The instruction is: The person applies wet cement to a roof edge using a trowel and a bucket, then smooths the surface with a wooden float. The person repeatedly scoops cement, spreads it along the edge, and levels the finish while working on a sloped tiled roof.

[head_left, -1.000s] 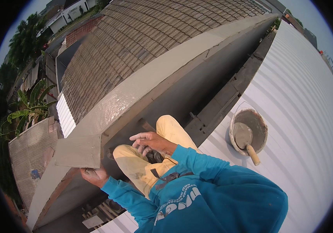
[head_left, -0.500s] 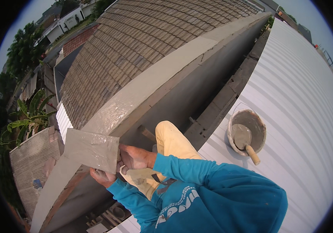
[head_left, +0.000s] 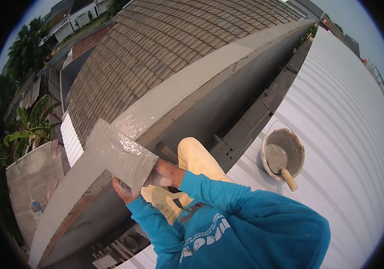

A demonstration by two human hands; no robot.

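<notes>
A flat, roughly square grey sheet (head_left: 122, 154), slick with what looks like wet cement, lies across the plastered top of a wall (head_left: 169, 101). Both of my hands are at its near side. My left hand (head_left: 125, 192) is closed on the near left corner, its fingers partly hidden beneath. The right-hand edge is gripped by my right hand (head_left: 164, 174), with some fingers out of sight under the sheet. Whether the sheet is stiff or soft is hard to tell. Its far side overlaps the glossy, wet stretch of the wall top.
Right of me, a cement-smeared bucket (head_left: 295, 150) holding a wooden-handled tool (head_left: 289, 179) stands on a white corrugated roof (head_left: 335, 112). A tiled roof (head_left: 156, 49) slopes beyond the wall. A dark gap (head_left: 241, 105) runs beside the wall. Sticks and pipes (head_left: 116, 251) lie below.
The sheet has turned clockwise and shifted right, now lying slantwise over the wall top. Both hands have moved slightly right with it, the right one also up along its edge.
</notes>
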